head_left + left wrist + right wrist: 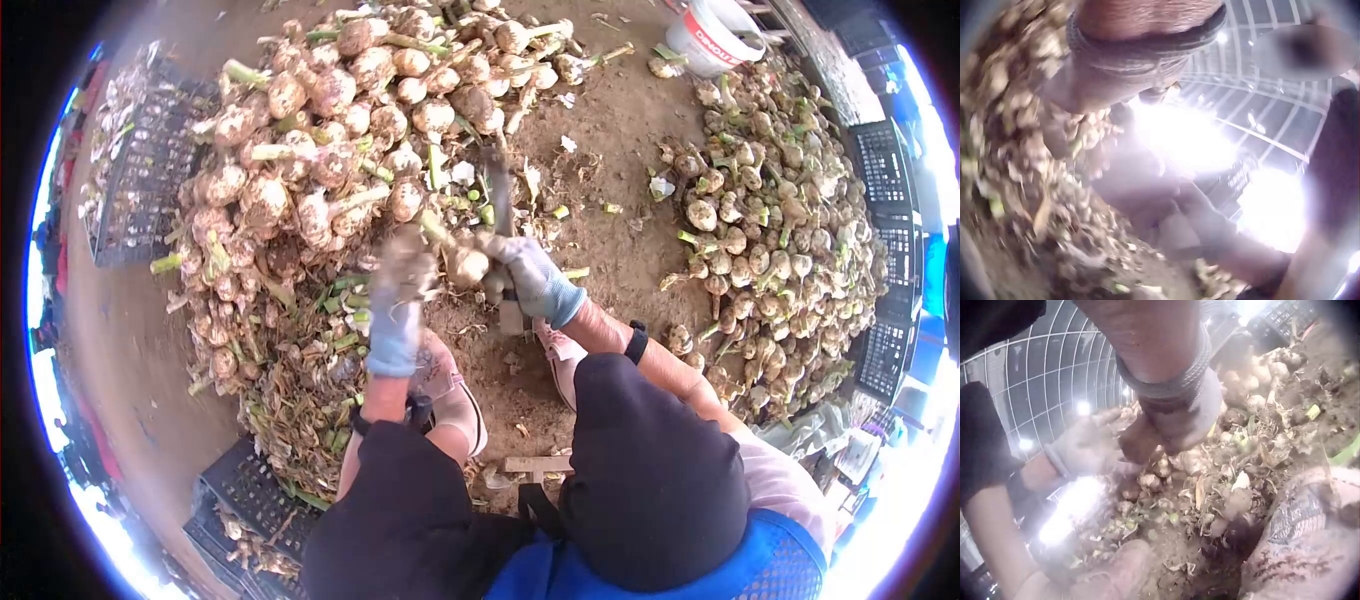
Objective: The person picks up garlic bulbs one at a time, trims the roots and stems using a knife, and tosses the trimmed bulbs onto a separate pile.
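Observation:
In the head view my gloved right hand [537, 280] holds a garlic bulb [467, 266] at its fingertips, with the cut-looking green stem pointing up and left. A long dark blade [501, 190] points away just beyond this hand, and a pale wooden piece [511, 318] shows below it. My left hand [398, 290], in a soiled glove with a blue cuff, is blurred just left of the bulb; I cannot tell whether its fingers hold anything. The right wrist view shows the left hand [1085, 449] close to the right hand [1179, 419].
A big heap of stemmed garlic [330, 130] lies ahead and left, above cut stems and husks [310, 400]. Another garlic pile [770, 250] spreads at the right beside black crates [885, 165]. A white bucket [712, 40] stands at the back. My shoes [450, 395] flank the bare soil.

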